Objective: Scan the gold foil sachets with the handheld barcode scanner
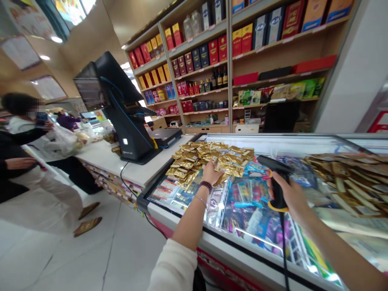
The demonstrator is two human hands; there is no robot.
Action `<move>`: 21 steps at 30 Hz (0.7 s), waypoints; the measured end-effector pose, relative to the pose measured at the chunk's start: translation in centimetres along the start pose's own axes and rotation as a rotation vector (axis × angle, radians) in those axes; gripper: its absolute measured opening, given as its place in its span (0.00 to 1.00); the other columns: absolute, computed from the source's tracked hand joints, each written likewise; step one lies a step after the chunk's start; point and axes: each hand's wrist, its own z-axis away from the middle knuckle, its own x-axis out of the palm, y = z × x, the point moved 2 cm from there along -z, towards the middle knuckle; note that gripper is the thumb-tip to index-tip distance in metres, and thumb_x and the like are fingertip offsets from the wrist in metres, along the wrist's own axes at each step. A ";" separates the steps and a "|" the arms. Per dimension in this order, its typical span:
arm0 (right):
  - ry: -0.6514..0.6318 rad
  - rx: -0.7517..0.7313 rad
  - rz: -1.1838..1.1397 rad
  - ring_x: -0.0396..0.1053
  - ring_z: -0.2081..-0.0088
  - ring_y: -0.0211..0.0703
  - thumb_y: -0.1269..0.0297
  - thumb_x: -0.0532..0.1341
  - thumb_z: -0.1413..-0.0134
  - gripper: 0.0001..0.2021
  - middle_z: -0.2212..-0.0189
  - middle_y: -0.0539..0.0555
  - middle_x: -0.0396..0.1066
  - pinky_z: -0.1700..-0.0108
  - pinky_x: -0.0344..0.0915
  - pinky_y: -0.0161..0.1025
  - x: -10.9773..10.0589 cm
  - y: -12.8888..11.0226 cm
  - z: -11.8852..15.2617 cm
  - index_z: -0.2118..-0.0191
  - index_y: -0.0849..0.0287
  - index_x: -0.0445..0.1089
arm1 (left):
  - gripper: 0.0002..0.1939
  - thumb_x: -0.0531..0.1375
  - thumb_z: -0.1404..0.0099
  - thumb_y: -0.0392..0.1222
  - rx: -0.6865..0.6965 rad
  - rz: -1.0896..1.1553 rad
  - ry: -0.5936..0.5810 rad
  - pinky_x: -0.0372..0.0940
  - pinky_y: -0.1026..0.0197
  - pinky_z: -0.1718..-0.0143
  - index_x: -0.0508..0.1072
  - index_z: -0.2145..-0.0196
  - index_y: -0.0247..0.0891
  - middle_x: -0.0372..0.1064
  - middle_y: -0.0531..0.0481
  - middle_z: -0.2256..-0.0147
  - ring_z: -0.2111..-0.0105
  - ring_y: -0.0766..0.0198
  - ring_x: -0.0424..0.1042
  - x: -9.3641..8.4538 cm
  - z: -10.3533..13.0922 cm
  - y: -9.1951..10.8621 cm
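Observation:
My left hand (211,173), with a beaded bracelet at the wrist, is at the near edge of a heap of shiny gold packets (188,159). Its fingers close on a gold packet, though the fingertips are partly lost among the foil. The heap lies on the glass top of a chest freezer (212,238). In my right hand (289,194) is a black handheld barcode scanner (277,184) with a yellow-orange trim, held above the glass to the right of the heap. Its cable hangs down toward the front edge.
More brown-gold packets (348,182) lie at the right on the freezer. A black checkout terminal (124,117) stands on the white counter (133,173) at left, a loose cable running down beside it. Shelves of boxes (197,58) line the back. A person (33,161) is at far left.

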 end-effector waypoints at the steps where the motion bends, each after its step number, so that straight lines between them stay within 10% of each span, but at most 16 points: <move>1: -0.010 -0.009 0.005 0.63 0.84 0.36 0.43 0.78 0.60 0.25 0.79 0.47 0.71 0.83 0.57 0.36 0.0 0.3 -0.1 0.64 0.57 0.74 | 0.39 0.72 0.39 0.42 -0.021 0.039 -0.016 0.68 0.54 0.44 0.68 0.32 0.40 0.81 0.43 0.51 0.50 0.51 0.78 0.0 -0.2 -0.3; 7: -0.051 -0.037 0.026 0.63 0.85 0.36 0.42 0.78 0.60 0.25 0.80 0.48 0.71 0.83 0.57 0.35 0.4 0.6 0.3 0.67 0.57 0.73 | 0.20 0.67 0.35 0.40 -0.032 0.105 -0.097 0.70 0.59 0.52 0.81 0.46 0.37 0.83 0.44 0.56 0.56 0.55 0.80 -0.1 -1.0 -0.7; 12: -0.093 -0.060 0.038 0.61 0.85 0.34 0.42 0.77 0.57 0.25 0.81 0.47 0.70 0.83 0.57 0.34 1.3 0.0 1.2 0.68 0.58 0.72 | 0.24 0.70 0.36 0.56 -0.035 -0.051 -0.041 0.67 0.54 0.43 0.81 0.47 0.41 0.80 0.39 0.45 0.43 0.47 0.77 0.1 -1.7 1.1; 21: -0.047 -0.017 0.056 0.61 0.84 0.35 0.44 0.77 0.56 0.23 0.80 0.48 0.70 0.82 0.58 0.35 1.3 0.1 1.4 0.68 0.57 0.73 | 0.13 0.66 0.30 0.49 0.021 -0.022 -0.028 0.68 0.55 0.43 0.81 0.52 0.41 0.82 0.43 0.51 0.48 0.52 0.79 0.5 -1.9 1.1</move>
